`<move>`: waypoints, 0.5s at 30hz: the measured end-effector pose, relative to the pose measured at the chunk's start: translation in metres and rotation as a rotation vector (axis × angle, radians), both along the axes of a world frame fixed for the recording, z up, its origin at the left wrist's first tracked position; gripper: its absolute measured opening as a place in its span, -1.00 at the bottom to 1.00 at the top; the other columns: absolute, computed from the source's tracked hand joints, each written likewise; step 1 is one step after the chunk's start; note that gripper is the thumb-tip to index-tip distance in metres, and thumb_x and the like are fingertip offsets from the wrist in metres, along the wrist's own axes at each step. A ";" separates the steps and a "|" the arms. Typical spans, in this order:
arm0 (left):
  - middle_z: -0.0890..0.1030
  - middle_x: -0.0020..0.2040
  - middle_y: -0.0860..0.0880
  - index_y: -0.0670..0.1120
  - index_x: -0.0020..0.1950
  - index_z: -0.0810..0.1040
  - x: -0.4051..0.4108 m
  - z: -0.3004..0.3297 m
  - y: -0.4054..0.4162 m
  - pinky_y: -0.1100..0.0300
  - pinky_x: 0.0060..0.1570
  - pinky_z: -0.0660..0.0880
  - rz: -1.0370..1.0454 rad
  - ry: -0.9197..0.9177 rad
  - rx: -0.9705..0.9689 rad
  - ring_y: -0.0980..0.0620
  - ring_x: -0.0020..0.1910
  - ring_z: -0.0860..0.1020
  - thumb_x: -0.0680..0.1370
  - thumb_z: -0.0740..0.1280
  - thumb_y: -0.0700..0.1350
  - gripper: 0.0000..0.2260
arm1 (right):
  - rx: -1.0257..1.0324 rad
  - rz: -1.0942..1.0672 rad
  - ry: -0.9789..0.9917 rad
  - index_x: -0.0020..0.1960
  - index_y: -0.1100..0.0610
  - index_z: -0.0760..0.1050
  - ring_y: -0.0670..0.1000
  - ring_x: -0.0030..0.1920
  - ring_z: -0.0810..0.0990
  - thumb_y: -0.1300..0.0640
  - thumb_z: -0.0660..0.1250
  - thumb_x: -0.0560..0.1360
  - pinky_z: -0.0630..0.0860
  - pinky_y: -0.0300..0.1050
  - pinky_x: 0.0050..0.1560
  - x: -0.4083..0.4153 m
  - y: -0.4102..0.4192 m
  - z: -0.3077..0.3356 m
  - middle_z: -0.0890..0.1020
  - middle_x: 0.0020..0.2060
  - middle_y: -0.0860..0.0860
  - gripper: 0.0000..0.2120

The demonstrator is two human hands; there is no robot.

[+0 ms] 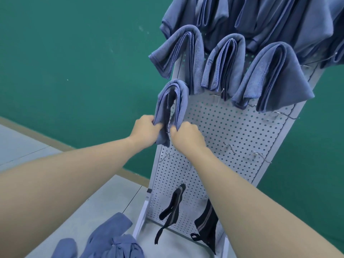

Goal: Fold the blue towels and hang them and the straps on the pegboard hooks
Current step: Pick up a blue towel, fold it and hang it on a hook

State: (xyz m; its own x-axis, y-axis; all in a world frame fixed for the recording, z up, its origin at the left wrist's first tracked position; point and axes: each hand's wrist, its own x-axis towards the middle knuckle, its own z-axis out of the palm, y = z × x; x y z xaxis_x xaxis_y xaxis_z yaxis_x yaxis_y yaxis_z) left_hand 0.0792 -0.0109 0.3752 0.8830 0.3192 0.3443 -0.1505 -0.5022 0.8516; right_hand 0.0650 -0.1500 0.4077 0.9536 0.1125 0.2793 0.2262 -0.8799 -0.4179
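Note:
A folded blue towel (172, 105) drapes over a hook at the left edge of the white pegboard (232, 131). My left hand (147, 130) grips its left hanging end and my right hand (186, 135) pinches its right hanging end. Three folded blue towels (223, 66) hang in a row above it, with more towels (260, 17) on the top hooks. Two black straps (174, 207) (206, 226) hang from hooks near the pegboard's bottom. A crumpled pile of blue towels (111, 239) lies on the table at the bottom left.
Bare metal hooks (229, 147) (260, 157) stick out of the pegboard's middle right, and another hook (168, 155) at its left. The grey table (115, 192) runs under the pegboard's base. A green wall (74, 62) stands behind.

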 end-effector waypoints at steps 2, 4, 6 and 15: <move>0.42 -0.36 -0.01 -0.09 -0.30 0.35 -0.010 -0.011 0.009 0.12 -0.40 0.24 0.005 0.031 0.009 -0.05 -0.36 0.32 0.62 0.32 -0.12 -0.69 | -0.015 0.016 -0.002 0.13 0.24 0.42 0.19 -0.06 0.47 -0.03 0.14 0.70 0.39 -0.03 -0.09 -0.006 0.000 -0.007 0.50 0.05 0.17 -0.68; 0.48 -0.30 0.00 -0.10 -0.23 0.47 -0.021 -0.018 0.020 0.13 -0.38 0.26 0.006 0.063 0.016 -0.04 -0.32 0.37 0.63 0.33 -0.08 -0.76 | 0.088 0.031 0.033 0.09 0.24 0.36 0.15 -0.13 0.49 -0.01 0.17 0.69 0.40 -0.05 -0.17 -0.012 -0.001 -0.015 0.45 -0.05 0.11 -0.72; 0.62 -0.07 -0.02 -0.07 0.07 0.62 -0.034 -0.023 0.033 0.16 -0.22 0.39 0.002 0.112 -0.005 -0.07 -0.11 0.54 0.63 0.35 0.01 -0.84 | 0.207 0.014 0.081 0.03 0.21 0.31 0.06 -0.24 0.45 0.00 0.18 0.68 0.38 -0.08 -0.26 -0.021 -0.001 -0.025 0.40 -0.16 0.03 -0.74; 0.63 0.14 -0.11 -0.19 0.32 0.58 -0.103 -0.139 0.066 0.15 0.08 0.46 0.145 0.380 -0.094 -0.11 0.12 0.57 0.65 0.35 -0.04 -0.69 | 0.414 0.135 0.230 0.55 0.19 0.36 0.09 0.23 0.63 0.08 0.21 0.66 0.56 0.06 0.28 -0.092 0.003 -0.120 0.60 0.32 0.14 -0.53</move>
